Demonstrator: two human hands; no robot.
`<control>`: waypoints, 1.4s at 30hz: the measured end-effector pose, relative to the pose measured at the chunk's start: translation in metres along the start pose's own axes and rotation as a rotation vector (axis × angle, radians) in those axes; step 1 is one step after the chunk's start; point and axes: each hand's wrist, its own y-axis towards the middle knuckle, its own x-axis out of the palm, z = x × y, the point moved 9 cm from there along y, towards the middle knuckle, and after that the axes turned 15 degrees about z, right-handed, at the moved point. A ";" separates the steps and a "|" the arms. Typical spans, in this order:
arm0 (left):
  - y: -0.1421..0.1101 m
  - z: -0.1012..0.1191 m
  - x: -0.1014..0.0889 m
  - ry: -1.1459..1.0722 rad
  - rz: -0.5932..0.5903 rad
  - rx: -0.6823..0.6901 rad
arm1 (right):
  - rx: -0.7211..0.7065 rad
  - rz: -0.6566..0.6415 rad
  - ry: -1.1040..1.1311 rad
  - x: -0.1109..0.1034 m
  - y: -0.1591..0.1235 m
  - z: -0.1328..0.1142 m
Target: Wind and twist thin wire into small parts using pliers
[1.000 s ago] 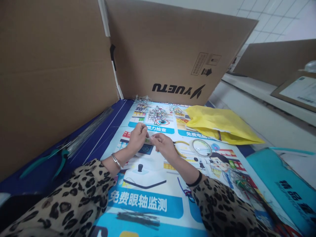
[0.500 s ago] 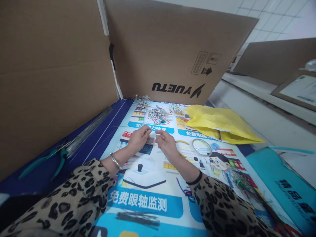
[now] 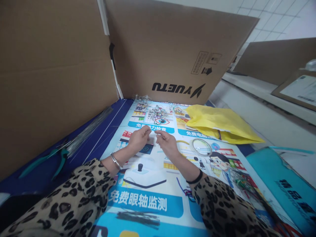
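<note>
My left hand (image 3: 139, 139) and my right hand (image 3: 167, 143) meet above a printed poster (image 3: 145, 184) on the table. Both are closed in a pinch, fingertips almost touching. Between them is something very thin, perhaps a wire, too small to make out. A roll of clear tape (image 3: 201, 146) lies just right of my right hand. A heap of small wire pieces (image 3: 159, 113) lies beyond the hands, near the cardboard.
Cardboard walls (image 3: 170, 49) stand at the back and left. Teal pliers (image 3: 46, 159) and a bundle of straight wires (image 3: 89, 131) lie on the left. A yellow bag (image 3: 219, 123) lies at the right, coloured wire pieces (image 3: 243, 184) and a teal bag (image 3: 283, 187) nearer.
Both hands have shifted slightly away from me, toward the wire heap, and stay pinched together. Nothing else has moved.
</note>
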 end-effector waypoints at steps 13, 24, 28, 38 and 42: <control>0.013 -0.016 -0.010 0.070 0.094 -0.027 | 0.121 -0.015 0.121 -0.001 0.000 0.004; 0.033 -0.013 -0.028 -0.010 0.043 0.114 | 0.245 0.063 0.221 -0.009 0.001 0.004; 0.016 0.007 -0.002 -0.126 -0.194 0.282 | 0.267 0.068 0.235 -0.009 0.001 0.004; -0.021 0.030 0.016 0.037 -0.460 0.640 | 0.279 0.003 0.198 0.000 -0.002 0.005; -0.022 0.031 0.016 0.053 -0.433 0.690 | 0.334 -0.069 0.157 0.005 0.001 0.003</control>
